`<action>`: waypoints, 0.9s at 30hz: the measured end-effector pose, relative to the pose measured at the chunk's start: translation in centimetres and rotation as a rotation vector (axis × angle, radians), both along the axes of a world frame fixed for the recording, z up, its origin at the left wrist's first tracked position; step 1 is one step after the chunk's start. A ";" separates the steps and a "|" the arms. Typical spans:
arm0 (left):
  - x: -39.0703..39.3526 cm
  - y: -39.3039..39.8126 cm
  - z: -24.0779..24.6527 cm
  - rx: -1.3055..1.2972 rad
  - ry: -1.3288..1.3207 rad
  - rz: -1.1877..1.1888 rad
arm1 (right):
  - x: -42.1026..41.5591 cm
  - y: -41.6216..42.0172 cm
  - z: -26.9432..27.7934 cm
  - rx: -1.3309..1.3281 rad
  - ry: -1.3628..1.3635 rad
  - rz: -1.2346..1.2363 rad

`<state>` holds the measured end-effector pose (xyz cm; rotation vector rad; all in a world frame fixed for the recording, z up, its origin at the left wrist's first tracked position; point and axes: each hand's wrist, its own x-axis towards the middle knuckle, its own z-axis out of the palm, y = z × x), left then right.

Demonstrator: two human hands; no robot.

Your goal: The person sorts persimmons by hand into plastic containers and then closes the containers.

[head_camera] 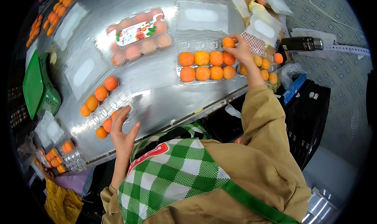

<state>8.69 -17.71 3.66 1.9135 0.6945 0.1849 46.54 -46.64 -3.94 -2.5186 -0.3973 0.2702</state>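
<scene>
My right hand [243, 50] pinches a round orange fruit [228, 42] between thumb and fingertips, at the right end of the back row of a clear plastic clamshell tray [203, 44]. Two fuller rows of orange fruit [201, 58] sit in that tray's front cups. The tray's raised lid [203, 28] lies behind it. Over another clear tray [110, 106], at the left, hovers my left hand [123, 132] with thumb and fingers spread. Its fingers partly cover one fruit, and I cannot tell whether they touch it. Further fruit [101, 93] stands along this tray's far row.
A closed, labelled clamshell of fruit [141, 35] lies mid-table. A green scale [41, 85] stands left; past it is another person's sleeve [63, 199]. More filled trays [59, 12] lie at the far left. To the right are loose fruit [265, 64], a dark bottle [302, 43] and black crates [306, 121].
</scene>
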 end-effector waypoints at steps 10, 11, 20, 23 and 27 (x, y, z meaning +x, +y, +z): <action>-1.9 2.3 -0.1 0.031 -0.042 0.037 | 1.4 -2.2 -2.4 0.086 0.121 0.058; -2.1 2.4 -0.2 0.022 -0.049 0.054 | 1.5 -2.3 -2.5 0.099 0.131 0.051; -6.4 6.0 -2.7 -0.089 -0.054 0.349 | 0.8 -1.7 -0.7 -0.158 -0.217 0.185; -8.7 9.5 -4.2 0.055 -0.135 0.607 | -1.3 2.4 2.3 0.046 -0.357 0.174; -11.4 14.0 -8.4 0.217 0.127 0.712 | -6.8 10.9 2.7 0.231 -0.092 0.421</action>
